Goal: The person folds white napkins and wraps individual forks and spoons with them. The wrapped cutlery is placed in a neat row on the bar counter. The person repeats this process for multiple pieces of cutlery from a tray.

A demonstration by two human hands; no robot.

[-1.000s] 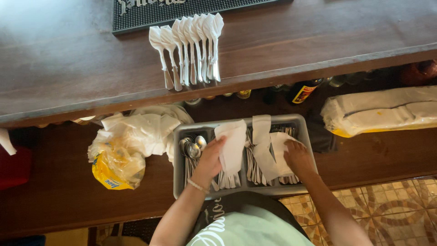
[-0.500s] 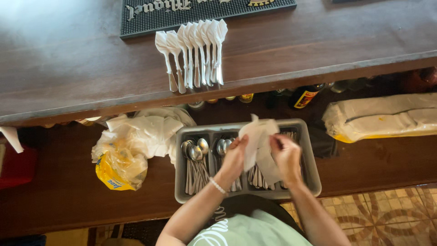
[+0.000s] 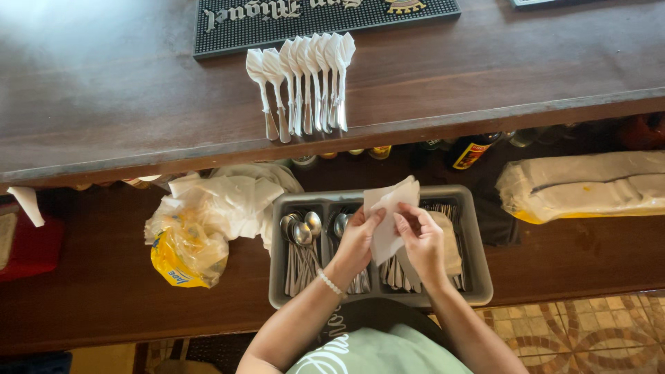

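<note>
Both hands now pinch one white napkin point(image 3: 389, 216) above the grey cutlery tray point(image 3: 478, 277): left hand point(image 3: 357, 242) grips its 9 o'clock edge, right hand point(image 3: 422, 239) its 3 o'clock edge, fingers closed on the paper. A second ago the hands were down in the tray with napkins draped over the compartments; half a second ago the napkin was already lifted, and now it sits a bit flatter between the thumbs. Row of napkin-wrapped spoons point(image 3: 305, 83) at 12 o'clock on the wooden counter point(image 3: 104, 104) is unchanged, as are the loose spoons point(image 3: 301, 232) at the tray's 9 o'clock side.
</note>
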